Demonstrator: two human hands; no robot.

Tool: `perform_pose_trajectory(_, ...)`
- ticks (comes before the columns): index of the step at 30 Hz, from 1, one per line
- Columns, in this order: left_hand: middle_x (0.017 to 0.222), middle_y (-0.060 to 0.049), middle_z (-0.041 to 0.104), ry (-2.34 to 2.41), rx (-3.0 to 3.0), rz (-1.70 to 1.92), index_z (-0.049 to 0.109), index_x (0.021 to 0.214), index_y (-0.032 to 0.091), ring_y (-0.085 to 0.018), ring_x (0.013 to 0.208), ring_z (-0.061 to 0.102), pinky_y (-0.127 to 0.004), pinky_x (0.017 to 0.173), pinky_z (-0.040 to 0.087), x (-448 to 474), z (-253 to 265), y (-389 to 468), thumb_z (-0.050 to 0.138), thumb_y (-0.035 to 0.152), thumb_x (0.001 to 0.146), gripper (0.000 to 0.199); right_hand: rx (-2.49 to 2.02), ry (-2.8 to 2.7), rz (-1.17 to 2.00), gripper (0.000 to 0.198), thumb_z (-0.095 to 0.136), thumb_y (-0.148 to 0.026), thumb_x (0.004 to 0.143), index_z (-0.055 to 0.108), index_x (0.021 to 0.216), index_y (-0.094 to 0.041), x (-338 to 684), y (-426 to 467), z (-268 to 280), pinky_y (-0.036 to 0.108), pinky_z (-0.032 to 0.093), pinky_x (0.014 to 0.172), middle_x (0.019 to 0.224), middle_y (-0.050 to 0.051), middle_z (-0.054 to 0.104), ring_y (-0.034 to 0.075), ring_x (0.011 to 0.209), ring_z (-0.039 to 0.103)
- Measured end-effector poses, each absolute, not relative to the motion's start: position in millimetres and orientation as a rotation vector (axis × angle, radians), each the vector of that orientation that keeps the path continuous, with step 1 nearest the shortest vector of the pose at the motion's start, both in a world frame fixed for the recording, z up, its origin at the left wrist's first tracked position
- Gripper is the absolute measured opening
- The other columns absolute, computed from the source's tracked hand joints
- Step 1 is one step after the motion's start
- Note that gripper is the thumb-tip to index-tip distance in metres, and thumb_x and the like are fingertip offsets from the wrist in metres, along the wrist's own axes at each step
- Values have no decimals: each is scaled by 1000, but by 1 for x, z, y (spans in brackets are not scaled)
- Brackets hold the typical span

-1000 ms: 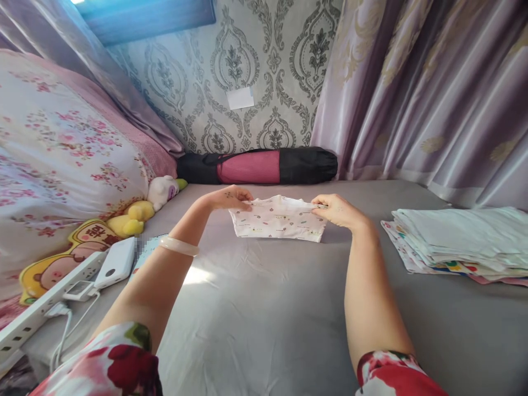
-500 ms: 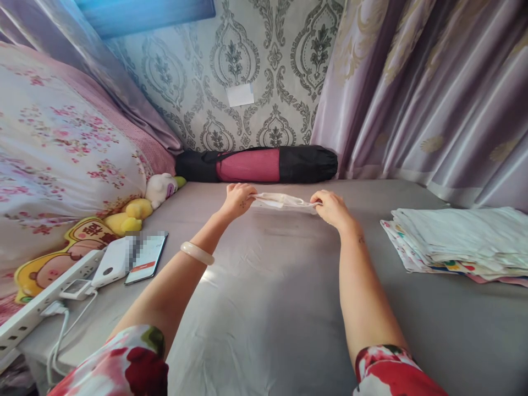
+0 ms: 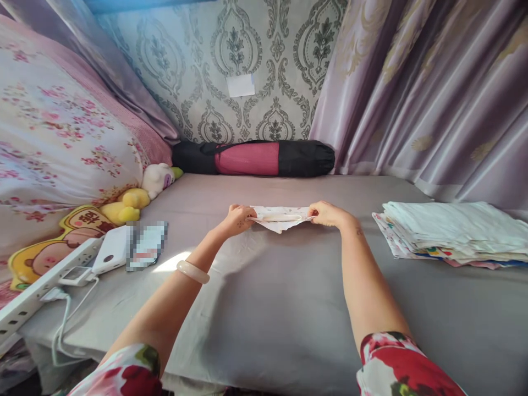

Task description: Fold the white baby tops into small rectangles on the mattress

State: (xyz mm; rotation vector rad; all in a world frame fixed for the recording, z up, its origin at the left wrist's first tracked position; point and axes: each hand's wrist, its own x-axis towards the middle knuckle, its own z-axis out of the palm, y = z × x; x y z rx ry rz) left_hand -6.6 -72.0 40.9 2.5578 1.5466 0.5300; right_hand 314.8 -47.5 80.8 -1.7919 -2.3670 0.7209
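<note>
A small white cloth (image 3: 279, 225) with a faint print is stretched between my two hands above the grey bed sheet. Its middle sags to a point at the lower edge. My left hand (image 3: 238, 221) pinches its left end, fingers closed. At the other end my right hand (image 3: 329, 213) grips a corner between thumb and fingers. The cloth's exact kind cannot be made out. To the right lies a stack of folded cloths (image 3: 457, 223), white on top with coloured and printed layers below, apart from my right hand.
A black and pink rolled bag (image 3: 247, 158) lies along the wall. At left are plush toys (image 3: 126, 206), a white power bank (image 3: 110, 250), a phone (image 3: 146, 247) and a power strip (image 3: 49, 283) with cables. Curtains (image 3: 412, 93) hang at right over the grey sheet (image 3: 284, 308).
The cloth has turned from a narrow, bunched strip to a wider, flatter shape showing its print. Both hands keep hold of it and sit slightly lower in the view.
</note>
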Motion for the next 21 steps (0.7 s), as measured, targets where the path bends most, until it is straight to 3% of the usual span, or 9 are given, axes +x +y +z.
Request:
perform_pose_trajectory(9,106,-7,69,1420,2564,576,67,103,24,-23,103,61,-44,103,32,-13,14,-86,45,22,83,29,-1691,-2460,400,24,49,-8,75,65,86,-22,315,-88,57,24,37,74,95,2,65,16,85,56)
perform_pose_trajectory(17,109,-6,68,1413,2529,558,70,103,26,-24,105,59,-46,104,30,-13,19,-104,43,17,81,36,-1590,-2477,460,28,49,-6,73,67,89,-21,324,-99,52,23,39,76,96,2,65,16,88,57)
perform_pose_trajectory(21,106,-4,69,1395,2492,510,73,90,26,-24,104,58,-47,105,29,-10,27,-110,47,14,74,33,-1692,-2483,525,22,53,-9,73,69,80,-22,321,-101,56,22,41,71,92,1,68,16,82,60)
